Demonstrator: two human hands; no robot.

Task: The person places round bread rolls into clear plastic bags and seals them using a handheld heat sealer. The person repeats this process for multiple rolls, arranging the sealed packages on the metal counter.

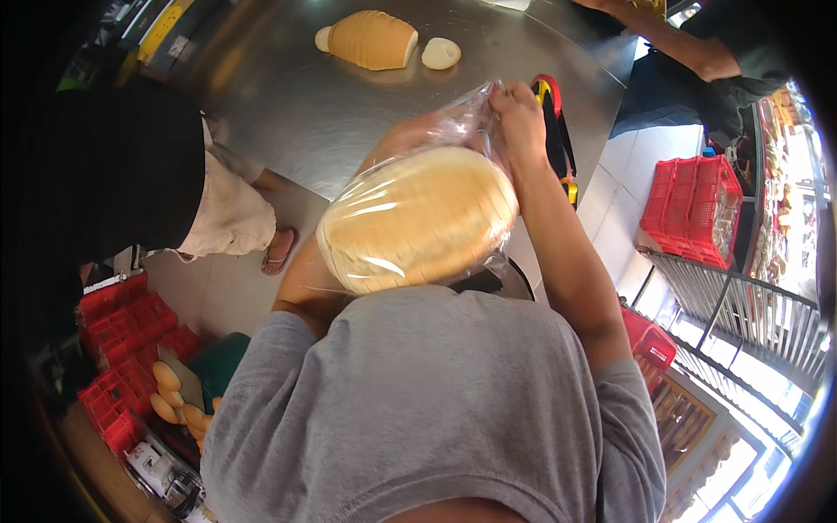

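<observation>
Sliced pale loaf in a clear plastic bag (418, 218) sits above the steel table (288, 113), my right hand (516, 118) pinching its twisted neck, left hand (397, 139) under it, grip unclear; looks soft, squashy, light, so I'd cradle underneath

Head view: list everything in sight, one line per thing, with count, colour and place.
bagged sliced loaf: one, pale golden, in clear plastic, held up above the table edge
unbagged sliced loaf: one, golden, far end of table
loaf end pieces: two, pale, either side of that loaf
steel table: one, grey metal, centre top
tape dispenser tool: one, red, yellow and black, table's right edge
red crates: several, right floor and lower left
bread rolls: a few, golden, lower left
co-worker's arm: one, top right
seated person: one, dark top, left
right hand: grip pinching the bag's gathered neck
left hand: behind the bag, mostly hidden
</observation>
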